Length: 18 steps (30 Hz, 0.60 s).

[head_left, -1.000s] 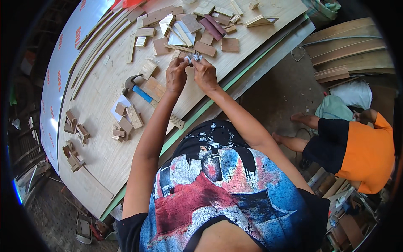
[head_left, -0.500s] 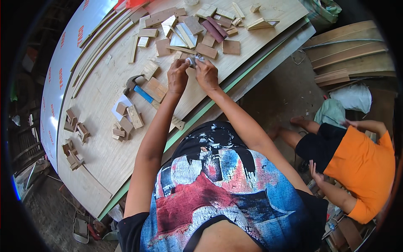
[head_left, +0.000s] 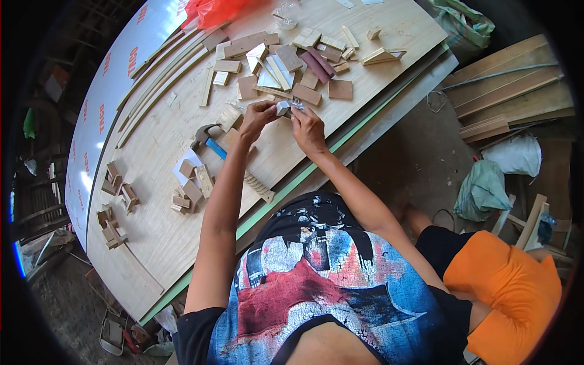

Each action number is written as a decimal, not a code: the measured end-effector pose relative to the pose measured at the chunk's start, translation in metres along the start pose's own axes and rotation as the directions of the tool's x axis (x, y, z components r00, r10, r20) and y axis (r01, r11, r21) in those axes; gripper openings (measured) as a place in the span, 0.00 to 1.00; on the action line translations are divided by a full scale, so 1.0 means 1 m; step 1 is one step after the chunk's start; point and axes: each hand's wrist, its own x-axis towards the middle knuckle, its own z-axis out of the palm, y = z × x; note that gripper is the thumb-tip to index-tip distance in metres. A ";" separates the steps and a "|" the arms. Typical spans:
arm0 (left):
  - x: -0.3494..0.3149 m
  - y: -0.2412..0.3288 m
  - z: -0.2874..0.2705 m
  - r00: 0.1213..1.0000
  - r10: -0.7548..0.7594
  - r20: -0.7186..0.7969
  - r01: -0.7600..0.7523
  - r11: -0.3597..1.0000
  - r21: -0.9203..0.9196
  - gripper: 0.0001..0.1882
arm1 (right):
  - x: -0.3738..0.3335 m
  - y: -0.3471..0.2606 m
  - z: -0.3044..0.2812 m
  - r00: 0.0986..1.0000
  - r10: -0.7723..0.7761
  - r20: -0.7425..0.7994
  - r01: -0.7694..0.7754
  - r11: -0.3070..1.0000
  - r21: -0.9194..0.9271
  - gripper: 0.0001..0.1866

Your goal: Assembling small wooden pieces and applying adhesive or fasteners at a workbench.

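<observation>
Between my left hand [head_left: 258,118] and right hand [head_left: 309,130], I'm pinching a small whitish piece [head_left: 283,108]; seemingly I'm adjusting it; next probably calls for steadiness.

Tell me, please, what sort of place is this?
It is probably a woodworking shop: cut wood blocks and a hammer lie on the worktop, and larger boards are at the right.

Plywood tabletop [head_left: 158,249], wood blocks [head_left: 306,94], hammer [head_left: 215,147]

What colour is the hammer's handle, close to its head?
Blue: that part of the handle shows in the head view.
</observation>
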 end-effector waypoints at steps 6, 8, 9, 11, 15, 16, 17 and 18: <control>-0.004 -0.002 0.011 0.998 0.057 -0.002 -0.057 0.996 0.075 0.15 | 0.002 -0.001 0.000 1.000 -0.013 -0.025 0.013 1.000 0.015 0.12; -0.007 -0.004 0.011 0.993 0.115 -0.035 -0.111 0.988 0.107 0.15 | 0.003 -0.004 -0.005 1.000 -0.011 -0.019 0.011 0.999 0.031 0.12; -0.008 -0.004 0.012 0.992 0.117 -0.037 -0.112 0.988 0.107 0.15 | 0.003 -0.004 -0.007 1.000 0.028 0.004 -0.028 1.000 0.004 0.12; -0.010 -0.003 0.012 0.988 0.152 -0.014 -0.151 0.988 0.025 0.15 | 0.005 -0.005 -0.011 0.996 0.084 0.019 -0.084 0.996 -0.024 0.13; -0.018 0.003 0.014 0.982 0.188 0.000 -0.188 0.982 -0.018 0.15 | 0.012 0.000 -0.019 0.985 0.170 0.007 -0.170 0.983 0.067 0.11; -0.021 0.005 0.016 0.984 0.175 0.030 -0.172 0.982 -0.078 0.15 | 0.014 -0.001 -0.023 0.978 0.206 0.037 -0.209 0.972 0.107 0.11; -0.025 0.007 0.018 0.985 0.164 0.062 -0.154 0.979 -0.137 0.15 | 0.016 0.002 -0.023 0.985 0.172 -0.014 -0.170 0.980 0.103 0.08; -0.031 0.015 0.028 0.980 0.176 0.092 -0.151 0.961 -0.231 0.16 | 0.018 0.004 -0.027 0.964 0.263 0.026 -0.264 0.947 0.182 0.07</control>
